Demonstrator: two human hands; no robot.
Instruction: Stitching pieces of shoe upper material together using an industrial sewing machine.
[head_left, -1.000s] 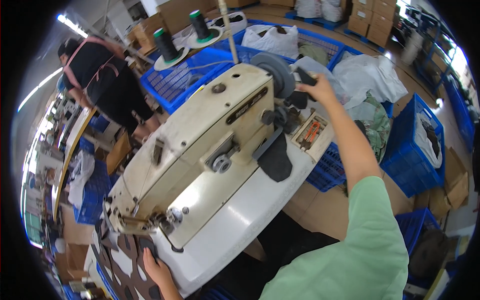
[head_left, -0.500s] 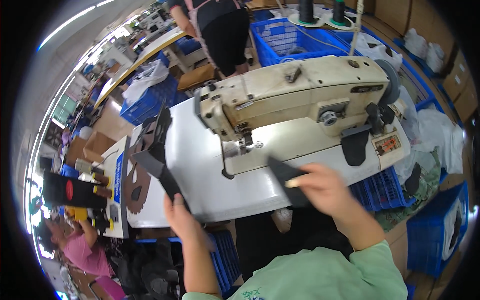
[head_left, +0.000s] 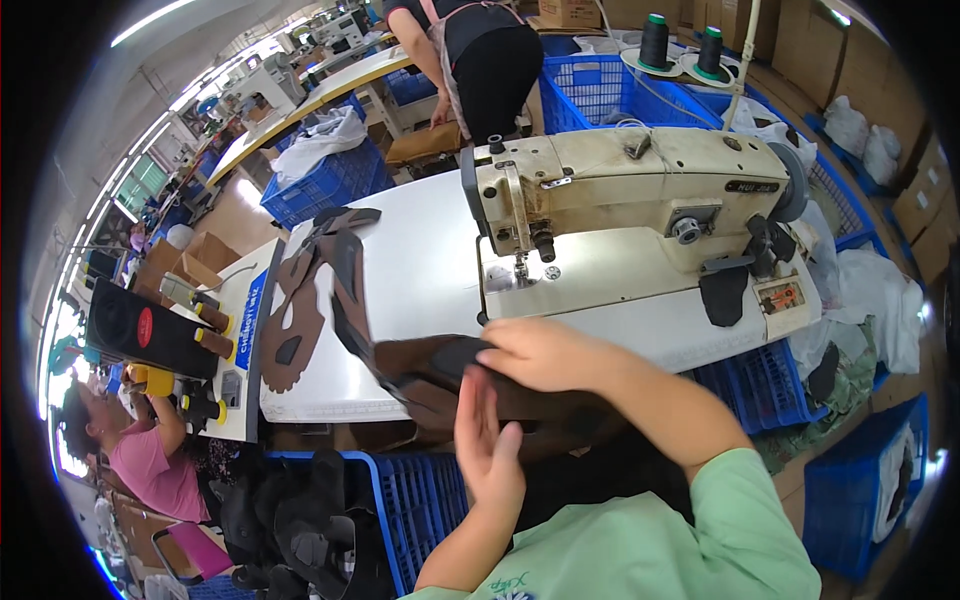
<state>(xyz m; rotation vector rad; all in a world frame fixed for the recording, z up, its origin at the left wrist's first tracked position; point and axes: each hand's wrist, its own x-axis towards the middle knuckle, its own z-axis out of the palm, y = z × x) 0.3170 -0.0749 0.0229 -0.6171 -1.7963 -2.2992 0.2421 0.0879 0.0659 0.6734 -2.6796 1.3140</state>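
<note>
Across the table's front edge stretches a chain of brown-and-black cut pieces (head_left: pixel 405 360), limp and partly folded. My right hand (head_left: pixel 540 355) is closed on a dark piece at its near end, fingertips pressed on the black patch. Just below, my left hand (head_left: pixel 488 450) has its fingers stretched out and raised beside the material; whether they touch it I cannot tell. The chain's far end lies on the white table (head_left: pixel 410 240), left of the sewing machine (head_left: pixel 620 190). The machine's needle area (head_left: pixel 522 268) stands apart from both hands.
Flat brown pieces (head_left: pixel 290 335) lie at the table's left end. A black piece (head_left: pixel 724 296) rests at the machine's right. Below left, a blue crate (head_left: pixel 425 510) stands beside black goods (head_left: pixel 300 525). Thread cones (head_left: pixel 655 45) stand behind. Two people work nearby.
Both hands have come together at the table's front edge. My left hand has moved right and let go of the black strip. The material's near end now lies under my right hand. The view has shifted.
</note>
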